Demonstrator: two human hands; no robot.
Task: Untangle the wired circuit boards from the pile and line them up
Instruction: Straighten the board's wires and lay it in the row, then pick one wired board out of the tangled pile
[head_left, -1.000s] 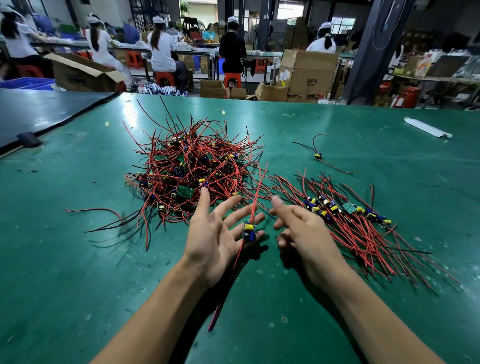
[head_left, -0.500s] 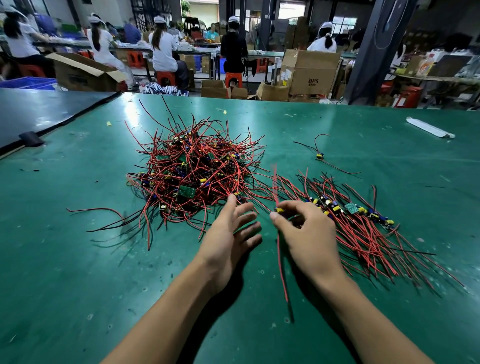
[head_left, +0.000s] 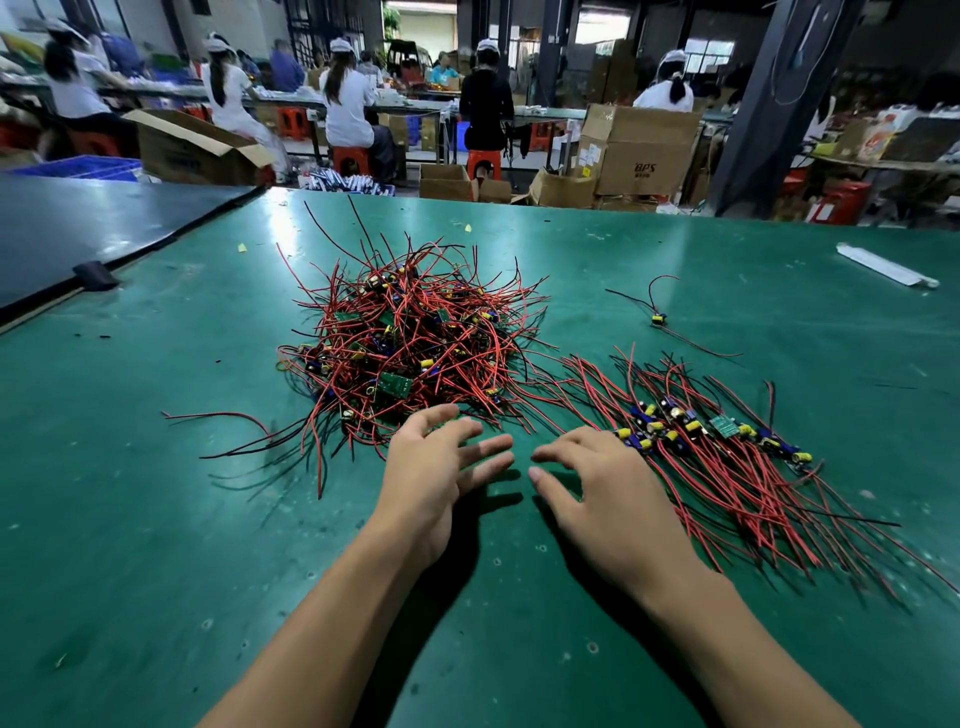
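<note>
**Both hands free between the tangled pile and the sorted row**

We see the left hand (head_left: 441, 470) palm down above the green table (head_left: 156, 519), fingers straight and spread wide, gripping nothing. Its fingertips reach the near edge of the pile (head_left: 410, 343), the heap of red and black leads with small circuit boards that lies just beyond this hand; we cannot tell whether they touch the wires. The right hand (head_left: 602, 499) lies beside it, the two apart with bare mat between their fingertips. Its fingers are loosely bent and spread, and it too holds nothing.

Just beyond and outward of the right hand runs the row (head_left: 717, 431) – boards with yellow and blue parts set side by side, their red leads trailing toward the person along that forearm. The row's nearest board sits just beside the right knuckles. A stray board (head_left: 658, 319) with its own wires lies alone, farther out beyond the right hand and well apart from both groups. A white strip (head_left: 888, 273) rests far out on the right-hand side.

Containers stand past the table's far edge. Beyond the left hand we note an open carton (head_left: 192, 150) and a blue crate (head_left: 78, 169) – their contents are hidden from us. Beyond the right hand are stacked cartons (head_left: 639, 150), flaps closed.
</note>
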